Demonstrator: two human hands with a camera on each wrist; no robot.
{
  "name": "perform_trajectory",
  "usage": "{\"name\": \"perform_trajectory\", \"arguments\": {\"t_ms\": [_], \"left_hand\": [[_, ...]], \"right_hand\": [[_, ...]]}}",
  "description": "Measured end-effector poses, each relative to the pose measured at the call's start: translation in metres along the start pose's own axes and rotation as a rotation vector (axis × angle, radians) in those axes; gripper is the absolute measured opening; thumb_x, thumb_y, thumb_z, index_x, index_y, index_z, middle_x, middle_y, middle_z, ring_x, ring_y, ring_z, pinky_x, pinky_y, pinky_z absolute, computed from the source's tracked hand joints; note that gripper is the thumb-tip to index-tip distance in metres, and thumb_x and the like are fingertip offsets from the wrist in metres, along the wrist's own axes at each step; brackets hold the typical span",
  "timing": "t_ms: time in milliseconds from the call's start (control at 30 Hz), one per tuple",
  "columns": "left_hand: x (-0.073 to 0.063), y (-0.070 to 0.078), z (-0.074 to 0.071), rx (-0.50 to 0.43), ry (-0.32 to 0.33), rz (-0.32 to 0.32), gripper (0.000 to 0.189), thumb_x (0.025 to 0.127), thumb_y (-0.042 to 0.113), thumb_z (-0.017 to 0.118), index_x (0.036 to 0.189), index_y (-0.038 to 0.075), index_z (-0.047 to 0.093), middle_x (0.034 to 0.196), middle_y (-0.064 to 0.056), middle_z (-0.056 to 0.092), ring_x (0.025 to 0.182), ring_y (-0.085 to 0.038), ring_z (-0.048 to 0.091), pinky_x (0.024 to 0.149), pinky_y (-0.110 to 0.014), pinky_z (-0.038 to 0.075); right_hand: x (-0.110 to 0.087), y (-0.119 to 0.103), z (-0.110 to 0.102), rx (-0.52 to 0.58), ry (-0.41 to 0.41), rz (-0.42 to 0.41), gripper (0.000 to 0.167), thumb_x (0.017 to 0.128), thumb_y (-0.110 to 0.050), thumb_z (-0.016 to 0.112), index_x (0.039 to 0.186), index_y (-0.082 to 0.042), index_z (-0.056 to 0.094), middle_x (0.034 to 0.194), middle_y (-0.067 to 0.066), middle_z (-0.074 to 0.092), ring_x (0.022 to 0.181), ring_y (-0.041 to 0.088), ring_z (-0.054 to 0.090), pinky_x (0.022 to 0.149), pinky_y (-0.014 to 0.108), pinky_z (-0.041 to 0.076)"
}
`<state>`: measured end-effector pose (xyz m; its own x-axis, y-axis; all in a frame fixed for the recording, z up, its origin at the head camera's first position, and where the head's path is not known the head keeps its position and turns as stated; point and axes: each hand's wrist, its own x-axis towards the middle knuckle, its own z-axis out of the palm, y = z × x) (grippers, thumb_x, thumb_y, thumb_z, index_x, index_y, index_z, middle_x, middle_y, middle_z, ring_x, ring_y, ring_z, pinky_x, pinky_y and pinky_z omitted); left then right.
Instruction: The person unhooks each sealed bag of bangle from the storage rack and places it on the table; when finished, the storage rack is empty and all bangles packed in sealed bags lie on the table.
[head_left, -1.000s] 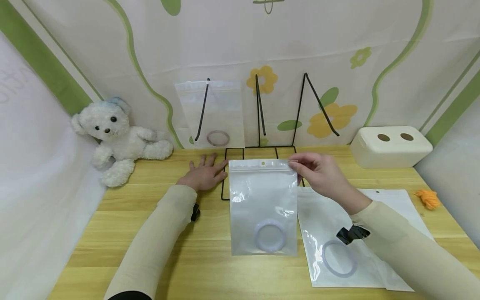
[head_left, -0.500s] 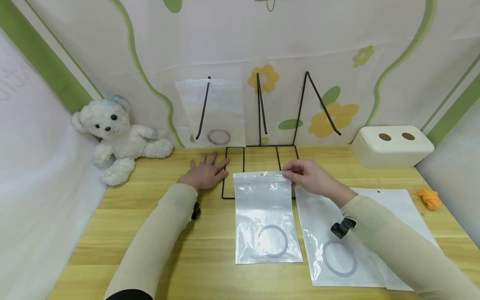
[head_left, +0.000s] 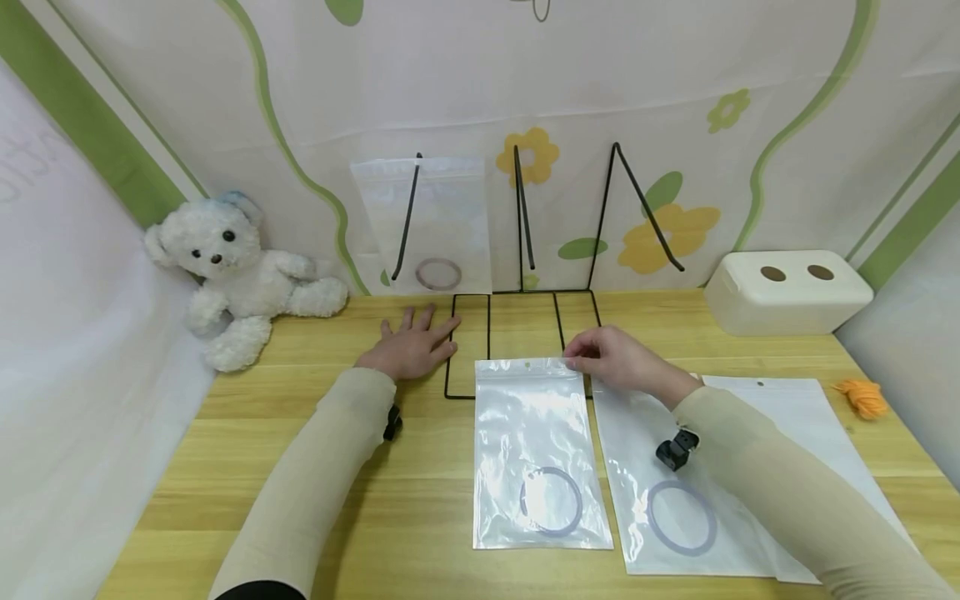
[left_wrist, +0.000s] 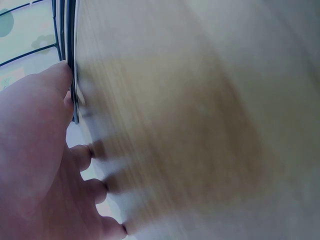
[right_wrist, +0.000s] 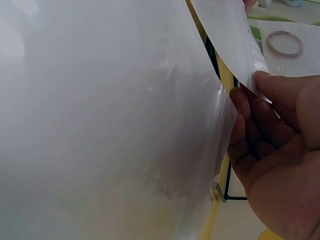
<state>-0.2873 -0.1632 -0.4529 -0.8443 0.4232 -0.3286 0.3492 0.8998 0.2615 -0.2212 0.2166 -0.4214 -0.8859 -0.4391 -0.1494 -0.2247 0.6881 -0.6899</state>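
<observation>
My right hand (head_left: 618,360) pinches the top right corner of a clear-fronted zip bag (head_left: 525,425) with a pale purple bangle (head_left: 551,502) inside. In the right wrist view the thumb lies over the corner of the zip bag (right_wrist: 227,42), with fingers behind it. The bag slopes down toward me over the table's middle. My left hand (head_left: 408,346) lies spread on the table, its thumb and forefinger at the left side of the black wire rack (head_left: 448,367). In the left wrist view the left hand (left_wrist: 37,145) has its fingertips on the wood. A hanging zip bag (head_left: 442,208) with a pinkish bangle is on the rack's left hook.
More zip bags (head_left: 660,442), one showing a purple bangle, lie on the right under my right forearm. A white box with two holes (head_left: 787,292), an orange yarn bundle (head_left: 862,398) and a white teddy bear (head_left: 240,279) stand around. The middle hook (head_left: 525,217) and right hook (head_left: 648,212) carry no bags.
My right hand has come down and slightly left, then toward me, lowering the zip bag from near upright to a flatter slant close over the table. The left hand has stayed in place.
</observation>
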Motion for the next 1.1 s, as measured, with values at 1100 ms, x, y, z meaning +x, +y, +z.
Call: {"name": "perform_trajectory", "arguments": {"t_ms": [1100], "left_hand": [[-0.003,0.004,-0.002,-0.016,-0.001,-0.008,0.066,0.111,0.070,0.027,0.172,0.049,0.012,0.184,-0.010,-0.006,0.166,-0.052,-0.009,0.122,-0.086,-0.004]], "right_hand": [[-0.009,0.009,-0.003,-0.121,0.047,-0.057,0.017,0.105,-0.013,0.070,0.119,-0.009,0.079,0.110,0.003,0.079,0.099,0.017,0.069,0.089,0.040,0.058]]}}
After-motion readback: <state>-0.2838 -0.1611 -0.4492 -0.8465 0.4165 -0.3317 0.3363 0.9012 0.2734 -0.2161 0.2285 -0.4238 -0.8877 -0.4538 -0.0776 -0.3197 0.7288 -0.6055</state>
